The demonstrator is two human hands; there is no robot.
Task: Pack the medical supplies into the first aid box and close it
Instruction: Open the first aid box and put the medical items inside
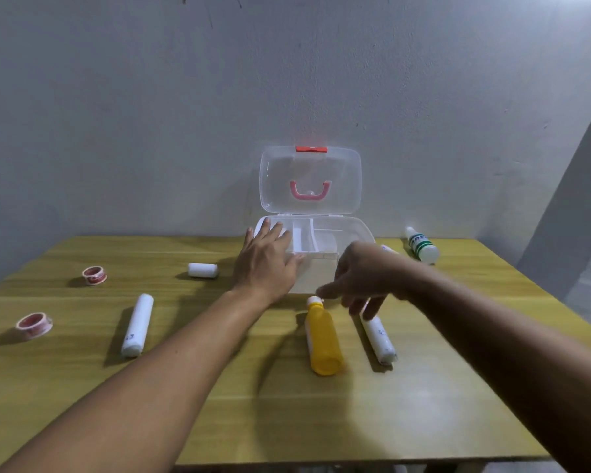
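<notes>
A clear first aid box [359,230] stands open at the table's far middle, its lid [310,180] upright with a pink handle and red latch. My left hand [267,261] lies flat, fingers spread, on the box's left front edge, holding nothing. My right hand [359,281] hovers with fingers apart just above the cap of a yellow bottle [323,339] lying in front of the box; whether it touches the cap I cannot tell. A white roll [379,339] lies right of the bottle.
On the wooden table [219,421] lie a long white roll [138,324], a short white roll [202,270] and two red-and-white tape rolls [94,275] [34,324] on the left. A white bottle with green label [422,245] lies far right. A grey wall stands behind.
</notes>
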